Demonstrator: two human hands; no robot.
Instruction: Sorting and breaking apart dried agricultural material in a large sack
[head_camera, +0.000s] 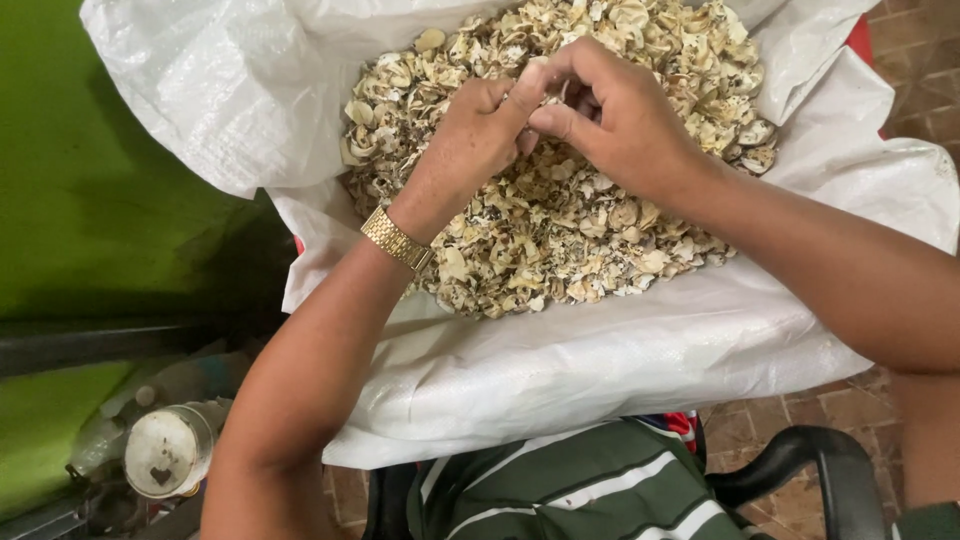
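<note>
Both hands meet over the middle of an open white woven sack (600, 350) that is filled with pale, broken shell pieces (560, 230). The left hand (478, 128) is curled narrow, its thumb and fingers pinched together against the fingertips of the right hand (612, 112), which is likewise bunched tight; something small seems to be held between them, but it is hidden by the fingers and I cannot tell what it is. The heap of shell pieces lies directly beneath and all around the hands, reaching to the far rim of the sack. A gold metal watch band (397, 240) circles the left wrist. Near the left elbow, low beside the sack, stands a plastic jar with a white lid (165, 452). Below the forearms shows a green and white striped garment (580, 490), and near the right elbow a black chair armrest (810, 465).
</note>
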